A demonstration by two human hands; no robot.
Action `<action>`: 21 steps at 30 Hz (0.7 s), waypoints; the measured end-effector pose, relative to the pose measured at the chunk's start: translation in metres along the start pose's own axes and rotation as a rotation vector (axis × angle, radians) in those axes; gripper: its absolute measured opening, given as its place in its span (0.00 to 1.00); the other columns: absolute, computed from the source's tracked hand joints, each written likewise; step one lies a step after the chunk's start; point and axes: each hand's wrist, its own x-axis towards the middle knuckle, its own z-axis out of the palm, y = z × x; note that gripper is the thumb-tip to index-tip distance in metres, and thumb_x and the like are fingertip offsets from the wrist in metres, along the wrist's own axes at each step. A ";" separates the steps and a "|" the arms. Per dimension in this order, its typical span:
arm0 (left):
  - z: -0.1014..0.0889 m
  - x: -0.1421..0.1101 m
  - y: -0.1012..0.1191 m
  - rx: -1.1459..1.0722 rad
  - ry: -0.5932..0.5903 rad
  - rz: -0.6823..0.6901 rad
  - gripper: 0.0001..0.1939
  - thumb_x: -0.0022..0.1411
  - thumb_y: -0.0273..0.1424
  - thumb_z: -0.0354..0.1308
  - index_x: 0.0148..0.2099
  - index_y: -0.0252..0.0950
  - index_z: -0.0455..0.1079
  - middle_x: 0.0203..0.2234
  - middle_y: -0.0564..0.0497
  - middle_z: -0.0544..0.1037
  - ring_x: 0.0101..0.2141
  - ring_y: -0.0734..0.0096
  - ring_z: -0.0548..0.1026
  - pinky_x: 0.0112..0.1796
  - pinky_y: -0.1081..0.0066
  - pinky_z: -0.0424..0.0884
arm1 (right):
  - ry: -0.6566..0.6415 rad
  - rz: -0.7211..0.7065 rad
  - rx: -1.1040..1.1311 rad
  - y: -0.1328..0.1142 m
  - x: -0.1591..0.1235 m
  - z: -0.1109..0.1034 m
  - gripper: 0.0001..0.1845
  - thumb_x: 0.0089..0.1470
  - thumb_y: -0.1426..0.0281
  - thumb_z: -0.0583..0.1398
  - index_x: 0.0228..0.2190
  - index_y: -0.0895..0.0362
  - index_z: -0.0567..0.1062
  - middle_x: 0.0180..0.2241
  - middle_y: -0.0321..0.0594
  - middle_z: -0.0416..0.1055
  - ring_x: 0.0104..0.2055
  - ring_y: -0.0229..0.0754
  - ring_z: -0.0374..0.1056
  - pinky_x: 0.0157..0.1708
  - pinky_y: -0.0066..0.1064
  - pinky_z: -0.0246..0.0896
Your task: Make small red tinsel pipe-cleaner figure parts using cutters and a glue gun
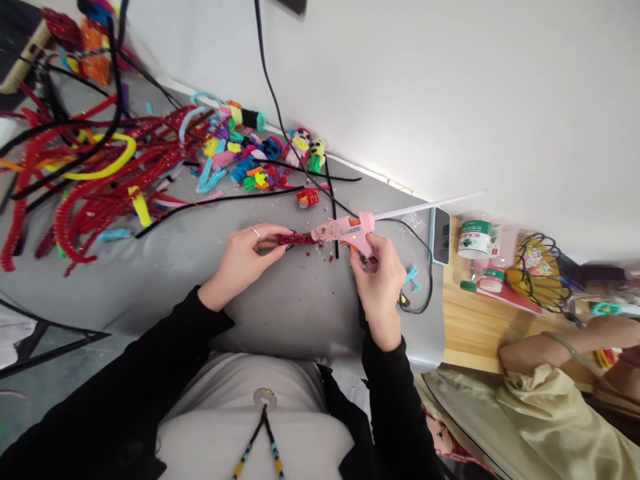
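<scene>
My right hand (381,277) is closed round the handle of a pink hot glue gun (345,230), whose nozzle points left. A clear glue stick (430,205) juts from the gun's back toward the right. My left hand (246,257) pinches a red glittery pipe cleaner piece (299,238), held level just above the grey table (280,307). The gun's nozzle meets the right end of that red piece. A ring shows on a finger of my left hand.
A heap of red pipe cleaners (85,180) lies at the far left, with colourful small pieces (245,163) and little figures (307,148) behind. Black cables (280,120) cross the table. A phone (440,235), jars (475,240) and a wire basket (540,270) sit right, near another person's arm (545,347).
</scene>
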 end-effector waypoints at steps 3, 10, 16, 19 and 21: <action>-0.001 0.000 0.001 0.004 -0.005 0.005 0.14 0.64 0.39 0.65 0.48 0.38 0.82 0.46 0.46 0.88 0.43 0.57 0.87 0.52 0.58 0.85 | 0.019 -0.001 0.014 0.001 -0.001 0.000 0.11 0.66 0.62 0.62 0.47 0.53 0.76 0.37 0.41 0.79 0.29 0.40 0.70 0.33 0.32 0.72; 0.000 0.000 -0.001 0.004 -0.007 -0.017 0.16 0.63 0.41 0.66 0.48 0.38 0.82 0.46 0.45 0.88 0.43 0.58 0.87 0.52 0.60 0.84 | 0.047 -0.037 -0.021 0.005 -0.001 -0.001 0.10 0.66 0.64 0.62 0.46 0.54 0.77 0.36 0.41 0.80 0.27 0.38 0.67 0.30 0.30 0.69; 0.000 0.000 0.002 0.010 0.001 -0.028 0.16 0.63 0.42 0.66 0.48 0.38 0.82 0.47 0.46 0.88 0.43 0.57 0.87 0.52 0.60 0.85 | 0.062 -0.024 -0.042 0.008 -0.002 -0.003 0.11 0.67 0.63 0.61 0.46 0.55 0.78 0.34 0.40 0.79 0.26 0.38 0.66 0.31 0.31 0.69; 0.000 -0.001 0.004 0.013 0.004 -0.022 0.16 0.64 0.42 0.65 0.48 0.38 0.82 0.46 0.45 0.88 0.43 0.57 0.87 0.51 0.59 0.85 | 0.075 -0.006 -0.034 0.008 -0.003 -0.003 0.12 0.68 0.61 0.61 0.46 0.55 0.78 0.35 0.41 0.79 0.27 0.39 0.67 0.33 0.31 0.69; 0.000 -0.001 0.004 0.014 0.007 -0.017 0.16 0.64 0.42 0.65 0.47 0.37 0.82 0.46 0.45 0.88 0.43 0.57 0.87 0.51 0.59 0.85 | 0.077 0.005 -0.027 0.009 -0.003 -0.003 0.12 0.67 0.61 0.61 0.46 0.55 0.78 0.34 0.41 0.79 0.27 0.39 0.68 0.33 0.31 0.68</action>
